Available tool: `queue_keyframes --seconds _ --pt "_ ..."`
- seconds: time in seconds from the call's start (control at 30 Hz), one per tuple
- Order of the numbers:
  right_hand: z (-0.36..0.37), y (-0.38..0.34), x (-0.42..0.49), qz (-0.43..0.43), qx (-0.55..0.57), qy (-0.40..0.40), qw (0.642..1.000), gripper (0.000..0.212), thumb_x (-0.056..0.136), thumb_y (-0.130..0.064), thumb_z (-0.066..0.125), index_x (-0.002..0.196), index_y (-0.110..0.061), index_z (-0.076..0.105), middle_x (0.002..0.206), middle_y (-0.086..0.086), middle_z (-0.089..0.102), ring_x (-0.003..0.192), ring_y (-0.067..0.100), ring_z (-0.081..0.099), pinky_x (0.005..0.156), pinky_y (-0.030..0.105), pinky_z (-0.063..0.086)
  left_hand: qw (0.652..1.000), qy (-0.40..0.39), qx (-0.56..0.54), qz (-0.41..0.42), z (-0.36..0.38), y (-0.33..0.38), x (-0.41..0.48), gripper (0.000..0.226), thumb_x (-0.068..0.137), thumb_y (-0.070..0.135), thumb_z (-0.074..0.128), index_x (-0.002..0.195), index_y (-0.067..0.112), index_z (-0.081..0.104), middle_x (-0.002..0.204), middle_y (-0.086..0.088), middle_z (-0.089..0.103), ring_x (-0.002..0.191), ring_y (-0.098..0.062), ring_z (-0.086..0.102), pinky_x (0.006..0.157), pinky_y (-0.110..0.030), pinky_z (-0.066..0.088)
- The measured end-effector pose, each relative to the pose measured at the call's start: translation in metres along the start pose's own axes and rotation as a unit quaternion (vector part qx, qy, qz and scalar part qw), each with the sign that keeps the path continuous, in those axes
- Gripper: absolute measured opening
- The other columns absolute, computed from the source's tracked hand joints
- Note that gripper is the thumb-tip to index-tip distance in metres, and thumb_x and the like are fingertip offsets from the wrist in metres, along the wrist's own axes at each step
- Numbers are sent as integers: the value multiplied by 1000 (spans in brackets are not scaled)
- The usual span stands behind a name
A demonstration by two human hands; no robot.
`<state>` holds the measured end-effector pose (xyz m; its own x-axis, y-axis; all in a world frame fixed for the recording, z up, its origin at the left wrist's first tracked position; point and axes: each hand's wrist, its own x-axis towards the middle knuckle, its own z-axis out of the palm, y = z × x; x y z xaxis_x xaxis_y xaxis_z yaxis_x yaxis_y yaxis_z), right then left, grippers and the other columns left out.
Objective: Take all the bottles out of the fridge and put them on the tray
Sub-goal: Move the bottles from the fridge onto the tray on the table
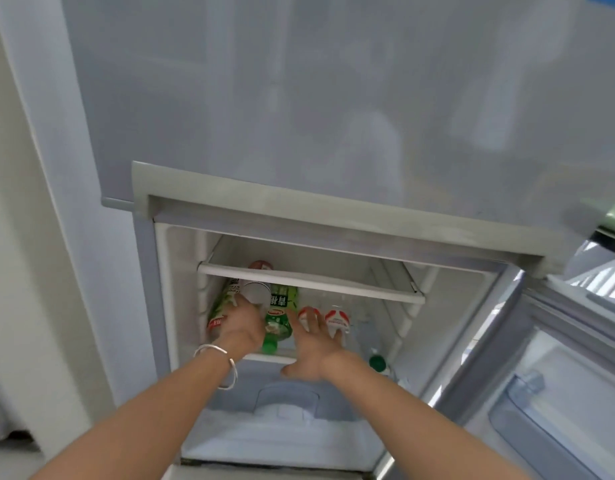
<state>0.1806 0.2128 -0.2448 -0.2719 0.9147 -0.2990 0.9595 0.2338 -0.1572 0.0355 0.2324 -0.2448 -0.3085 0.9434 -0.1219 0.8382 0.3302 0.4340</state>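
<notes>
The lower fridge compartment (181, 306) stands open, with several bottles lying on its middle shelf. My left hand (242, 327), a bracelet on its wrist, reaches in and closes around the near end of a white bottle (255, 292). A green-labelled bottle (220, 308) lies left of it, and a green bottle (280, 318) with a green cap lies to its right. My right hand (313, 348) is spread open over two red-and-white labelled bottles (338, 320). A clear bottle with a green cap (377, 362) lies at the right. The tray is out of view.
A white shelf rail (309, 284) crosses just above the bottles, with a red-topped item (261, 265) behind it. The fridge door (559, 393) hangs open at the right. The closed upper door (334, 98) fills the top. A drawer (285, 410) sits below the shelf.
</notes>
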Motion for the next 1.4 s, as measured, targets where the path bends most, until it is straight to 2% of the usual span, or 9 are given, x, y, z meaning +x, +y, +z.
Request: queue_keyframes --seconds 0.2,0.43,0.63,0.73,0.87,1.0,1.2,1.3,1.4 --pt "-24 -4 -38 -11 -6 8 1000 114 82 -41 72 153 -33 -17 163 9 -22 151 33 -9 120 58 4 1000 -4 20 8 -34 0 -46 66 90 22 58 139 -7 26 136 -24 39 125 -38 47 103 -40 41" --pt "-54 -11 -105 -34 -16 -33 999 113 84 -43 70 153 -31 -20 163 11 -19 151 36 10 116 47 29 988 -16 112 101 -96 16 -123 30 91 12 49 115 -3 60 118 -20 63 109 -31 61 86 -34 51" --pt "-76 -6 -157 -78 42 4 996 124 74 -44 80 156 -19 -10 163 8 19 147 33 26 116 45 29 977 59 122 167 -147 74 -204 22 90 17 53 107 3 56 113 -18 63 94 -33 61 71 -33 45" --pt "-95 8 -197 -99 134 9 986 103 80 -26 80 155 -12 10 155 5 33 140 28 38 108 31 36 965 109 113 210 -162 108 -243 23 89 23 54 104 5 56 112 -20 63 95 -37 61 70 -33 43" --pt "-125 38 -241 -95 302 -2 948 80 74 -17 84 142 -21 43 141 6 55 128 28 53 103 46 49 945 169 56 273 -182 149 -282 30 90 32 51 108 9 45 113 -19 63 101 -40 60 79 -39 46" --pt "-168 74 -290 -105 395 78 909 59 74 -11 82 127 -15 58 120 5 68 111 24 65 94 39 55 913 227 -13 340 -204 202 -316 47 89 47 54 121 15 43 108 -9 63 94 -32 62 75 -38 47" --pt "-246 134 -360 -125 490 206 837 36 78 -16 79 109 -10 60 104 10 72 94 25 69 83 28 57 827 159 -280 462 -240 290 -357 48 96 42 45 137 17 39 104 0 59 94 -15 58 84 -32 46" --pt "-275 162 -372 -110 510 308 796 58 71 -27 82 119 -7 57 99 6 70 84 18 65 71 24 51 804 154 -337 466 -235 321 -359 39 99 30 39 134 13 39 113 -8 55 98 -20 54 82 -33 42" --pt "-286 187 -365 -79 483 414 768 71 73 -28 82 131 -5 47 98 2 67 85 14 64 72 24 51 831 76 -349 426 -207 346 -340 36 98 22 32 132 11 37 114 -15 54 88 -23 52 69 -33 43"
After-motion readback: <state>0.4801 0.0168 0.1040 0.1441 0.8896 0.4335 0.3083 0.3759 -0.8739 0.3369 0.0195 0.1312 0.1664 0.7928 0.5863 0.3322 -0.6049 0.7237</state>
